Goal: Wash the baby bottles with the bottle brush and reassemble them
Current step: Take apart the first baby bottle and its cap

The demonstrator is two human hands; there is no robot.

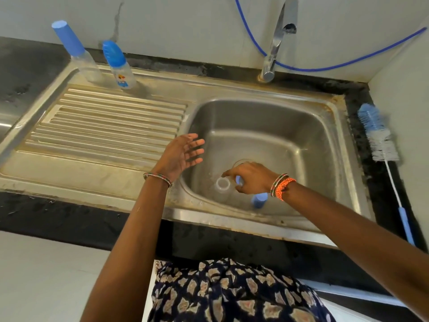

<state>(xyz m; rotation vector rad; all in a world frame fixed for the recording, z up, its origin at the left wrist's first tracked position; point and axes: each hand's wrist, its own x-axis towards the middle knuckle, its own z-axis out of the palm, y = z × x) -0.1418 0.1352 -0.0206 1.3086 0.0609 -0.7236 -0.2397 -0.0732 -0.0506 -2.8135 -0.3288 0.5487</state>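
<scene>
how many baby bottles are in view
3: two capped bottles stand at the back of the drainboard, the left one tilted, the other beside it; an open clear bottle is in the sink basin.

You had even, soft light; glare streaked the tap (276, 43), motion blur smeared both hands below it, edges bowed.

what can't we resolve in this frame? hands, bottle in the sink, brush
Head view only:
- Right hand: curled fingers hide the blue part under them; what it is cannot be told.
- Open clear bottle in the sink: transparent and blurred, so its lower body is unclear.
- Blue cap: partly behind the right wrist.
- Bottle brush: handle end blurs toward the right edge.
- Left hand: open, motion-blurred fingers.
</scene>
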